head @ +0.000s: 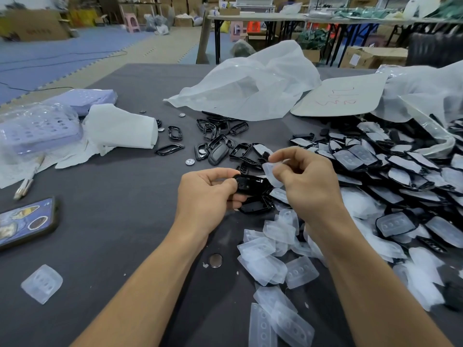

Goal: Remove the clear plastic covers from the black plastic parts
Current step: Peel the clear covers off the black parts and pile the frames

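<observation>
**The left hand (208, 194) braces, the right hand (305, 181) peels**

The left hand grips the black part (250, 185) over the surface (125, 221), steadying it. The right hand pinches the clear cover (271, 174), seemingly lifted free, though the seam is hidden. Shed covers (273, 249) heap just below for a short drop; covered parts (400, 171) lie within reach at right.

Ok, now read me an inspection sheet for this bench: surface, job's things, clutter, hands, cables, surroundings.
Surface: dark grey table, white specks.
Job's things: covered black parts heaped right; removed clear covers piled near front; bare black parts behind the hands.
Clutter: phone, white bags, tissue wad, button cell.
Hands: left hand grips a black part; right hand fingers pinch its clear cover.
Cables: black cable on the floor mats, far left.
Surroundings: folding tables, cardboard boxes, stools.
</observation>
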`<control>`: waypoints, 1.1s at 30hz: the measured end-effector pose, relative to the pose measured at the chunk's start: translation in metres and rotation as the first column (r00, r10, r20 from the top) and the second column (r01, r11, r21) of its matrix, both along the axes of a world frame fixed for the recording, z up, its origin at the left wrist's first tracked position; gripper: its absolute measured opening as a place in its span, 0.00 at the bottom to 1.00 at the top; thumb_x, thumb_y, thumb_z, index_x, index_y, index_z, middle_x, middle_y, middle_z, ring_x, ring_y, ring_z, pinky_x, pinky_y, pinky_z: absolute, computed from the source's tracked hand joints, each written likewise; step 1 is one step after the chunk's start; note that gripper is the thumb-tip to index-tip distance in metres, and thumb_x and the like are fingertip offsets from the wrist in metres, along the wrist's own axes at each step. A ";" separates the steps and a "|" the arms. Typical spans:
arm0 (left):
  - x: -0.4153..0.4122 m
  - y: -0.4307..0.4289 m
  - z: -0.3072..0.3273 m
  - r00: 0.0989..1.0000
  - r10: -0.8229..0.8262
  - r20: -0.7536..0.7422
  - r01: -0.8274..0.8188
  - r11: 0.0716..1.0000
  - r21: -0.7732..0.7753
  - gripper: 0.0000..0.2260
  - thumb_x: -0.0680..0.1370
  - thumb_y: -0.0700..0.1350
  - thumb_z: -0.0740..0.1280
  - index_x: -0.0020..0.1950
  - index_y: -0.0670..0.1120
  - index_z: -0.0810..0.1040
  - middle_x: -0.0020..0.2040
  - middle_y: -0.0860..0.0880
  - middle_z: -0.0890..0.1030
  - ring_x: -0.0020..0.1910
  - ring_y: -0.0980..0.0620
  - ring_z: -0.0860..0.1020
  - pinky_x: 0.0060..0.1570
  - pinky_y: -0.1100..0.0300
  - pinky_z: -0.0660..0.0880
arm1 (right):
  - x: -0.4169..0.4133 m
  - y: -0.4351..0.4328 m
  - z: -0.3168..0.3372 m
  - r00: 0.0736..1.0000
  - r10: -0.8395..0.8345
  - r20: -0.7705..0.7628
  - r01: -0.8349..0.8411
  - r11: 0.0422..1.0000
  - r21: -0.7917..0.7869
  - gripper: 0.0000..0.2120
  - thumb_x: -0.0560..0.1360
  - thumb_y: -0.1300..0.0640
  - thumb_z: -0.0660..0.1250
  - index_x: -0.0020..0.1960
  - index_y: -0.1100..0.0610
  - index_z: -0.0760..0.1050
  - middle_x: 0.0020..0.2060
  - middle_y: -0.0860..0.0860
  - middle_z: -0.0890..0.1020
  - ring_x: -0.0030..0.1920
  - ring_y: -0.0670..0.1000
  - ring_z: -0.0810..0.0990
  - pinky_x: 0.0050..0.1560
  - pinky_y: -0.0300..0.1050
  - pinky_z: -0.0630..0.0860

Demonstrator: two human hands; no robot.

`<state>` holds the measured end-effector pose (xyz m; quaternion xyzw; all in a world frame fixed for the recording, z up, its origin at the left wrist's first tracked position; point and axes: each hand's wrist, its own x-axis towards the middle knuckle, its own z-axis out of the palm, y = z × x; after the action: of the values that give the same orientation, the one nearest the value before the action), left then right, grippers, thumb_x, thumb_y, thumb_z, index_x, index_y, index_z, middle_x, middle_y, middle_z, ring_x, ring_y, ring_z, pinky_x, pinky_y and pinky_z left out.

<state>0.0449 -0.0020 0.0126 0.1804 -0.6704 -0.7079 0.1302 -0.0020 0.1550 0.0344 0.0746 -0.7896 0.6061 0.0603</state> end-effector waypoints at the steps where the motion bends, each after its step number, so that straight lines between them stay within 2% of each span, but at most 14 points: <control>1: 0.000 0.000 0.000 1.000 0.004 -0.001 -0.004 1.000 0.001 0.08 0.79 0.32 0.69 0.48 0.42 0.86 0.37 0.43 0.87 0.33 0.50 0.86 0.34 0.60 0.82 | 0.000 0.001 0.000 1.000 -0.018 -0.005 0.018 1.000 -0.002 0.08 0.76 0.60 0.72 0.42 0.47 0.80 0.30 0.41 0.78 0.30 0.41 0.72 0.34 0.38 0.70; 4: 0.000 0.001 -0.001 1.000 0.018 -0.015 -0.018 1.000 0.010 0.07 0.79 0.31 0.69 0.49 0.41 0.85 0.36 0.43 0.87 0.32 0.50 0.86 0.33 0.61 0.82 | 0.002 0.002 0.001 1.000 0.006 0.011 -0.005 1.000 -0.031 0.11 0.75 0.63 0.71 0.47 0.46 0.77 0.32 0.46 0.82 0.32 0.47 0.74 0.37 0.47 0.74; 7: 0.000 0.001 -0.001 0.999 0.028 -0.027 -0.027 0.999 0.037 0.07 0.79 0.31 0.68 0.50 0.41 0.85 0.35 0.44 0.87 0.32 0.50 0.86 0.33 0.60 0.83 | 0.003 0.001 0.003 0.998 0.061 0.022 -0.061 0.998 0.007 0.20 0.77 0.67 0.66 0.55 0.41 0.81 0.30 0.44 0.79 0.29 0.44 0.72 0.34 0.42 0.74; 10: -0.001 0.002 -0.001 0.999 0.038 -0.028 -0.037 0.998 0.050 0.09 0.79 0.32 0.68 0.53 0.43 0.83 0.36 0.45 0.87 0.34 0.49 0.87 0.34 0.61 0.82 | 0.003 0.000 0.003 0.996 0.067 0.061 -0.069 0.997 0.036 0.20 0.78 0.68 0.63 0.47 0.45 0.85 0.27 0.42 0.75 0.24 0.43 0.65 0.25 0.38 0.65; 12: -0.001 0.001 -0.001 0.999 0.038 -0.025 -0.037 0.998 0.047 0.09 0.79 0.32 0.67 0.52 0.44 0.84 0.36 0.45 0.87 0.33 0.50 0.86 0.34 0.62 0.81 | 0.003 -0.001 0.003 0.996 0.043 0.079 -0.046 0.998 0.043 0.17 0.78 0.66 0.64 0.42 0.47 0.84 0.26 0.42 0.75 0.23 0.44 0.65 0.25 0.39 0.65; 14: -0.001 0.001 -0.001 0.999 0.040 -0.022 -0.038 0.998 0.048 0.10 0.79 0.31 0.67 0.50 0.43 0.85 0.36 0.44 0.87 0.32 0.50 0.86 0.33 0.62 0.80 | 0.005 -0.002 0.005 0.997 0.015 0.074 -0.017 0.999 0.029 0.13 0.77 0.63 0.69 0.39 0.48 0.83 0.28 0.43 0.79 0.28 0.44 0.72 0.32 0.43 0.73; 16: 0.000 0.001 -0.001 0.999 0.043 -0.020 -0.042 0.997 0.059 0.09 0.79 0.31 0.67 0.50 0.41 0.85 0.36 0.43 0.87 0.32 0.50 0.86 0.34 0.62 0.81 | 0.006 -0.001 0.006 0.997 0.005 0.079 -0.004 1.000 -0.015 0.11 0.73 0.62 0.73 0.37 0.48 0.83 0.31 0.44 0.82 0.32 0.47 0.77 0.40 0.48 0.77; 19: -0.001 0.002 0.001 0.998 0.059 -0.016 -0.058 0.994 0.096 0.10 0.78 0.31 0.67 0.50 0.41 0.85 0.37 0.43 0.87 0.34 0.49 0.86 0.34 0.62 0.81 | 0.007 0.002 0.006 0.994 -0.011 0.108 0.023 0.994 -0.110 0.09 0.72 0.64 0.75 0.37 0.52 0.80 0.29 0.48 0.81 0.29 0.49 0.76 0.38 0.48 0.76; 24: 0.000 0.003 0.003 0.997 0.074 -0.019 -0.071 0.988 0.138 0.07 0.78 0.32 0.68 0.48 0.40 0.85 0.37 0.43 0.87 0.35 0.49 0.87 0.33 0.64 0.81 | 0.006 0.002 0.011 0.978 0.040 0.207 0.024 0.954 -0.299 0.12 0.74 0.71 0.69 0.50 0.55 0.80 0.30 0.53 0.79 0.27 0.49 0.74 0.32 0.37 0.73; 29: 0.000 0.004 0.003 0.997 0.074 -0.024 -0.070 0.987 0.144 0.07 0.77 0.32 0.68 0.48 0.41 0.85 0.37 0.45 0.87 0.36 0.48 0.87 0.32 0.63 0.80 | 0.012 -0.003 0.015 0.971 0.063 0.232 0.027 0.931 -0.365 0.09 0.75 0.69 0.69 0.41 0.56 0.78 0.32 0.55 0.82 0.26 0.49 0.74 0.30 0.37 0.73; 33: 0.001 0.005 0.004 0.998 0.061 -0.022 -0.056 0.982 0.179 0.07 0.78 0.32 0.68 0.48 0.41 0.85 0.39 0.45 0.88 0.38 0.47 0.88 0.33 0.62 0.82 | 0.015 -0.010 0.010 0.977 0.028 0.210 0.041 0.948 -0.315 0.09 0.73 0.65 0.73 0.38 0.54 0.80 0.31 0.47 0.80 0.30 0.44 0.73 0.42 0.42 0.73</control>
<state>0.0459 0.0032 0.0167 0.2010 -0.5968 -0.7635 0.1434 0.0129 0.1448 0.0445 -0.0036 -0.6839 0.7295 -0.0107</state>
